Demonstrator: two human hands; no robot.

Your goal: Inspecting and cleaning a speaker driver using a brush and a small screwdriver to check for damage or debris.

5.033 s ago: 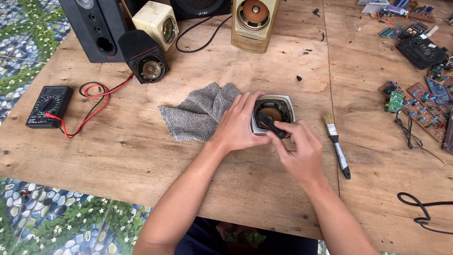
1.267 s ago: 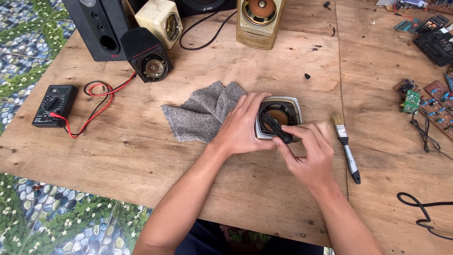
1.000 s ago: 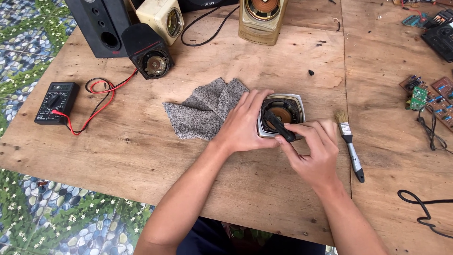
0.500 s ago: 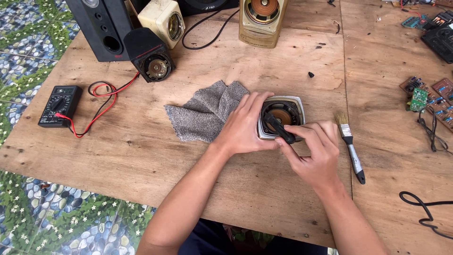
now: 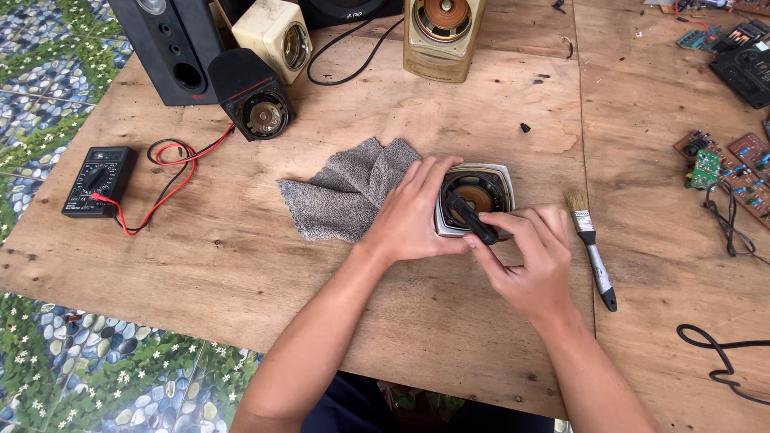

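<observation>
"What was on the far left of the tabletop (image 5: 200, 273)?"

"A black meter (image 5: 98, 180) with red wires. Then came a grey cloth (image 5: 345, 192), touching the left hand (image 5: 417, 212)."

"What did that hand do?"

"Its fingers curled shut on the rim of a small speaker (image 5: 475, 199) in the middle. The right hand (image 5: 529, 261) pinched a black tool (image 5: 472, 218) over the orange cone."

"Could it go wrong?"

"I think the tool could poke the thin cone if it slipped. A brush (image 5: 592, 255) lay just to the right."
</observation>
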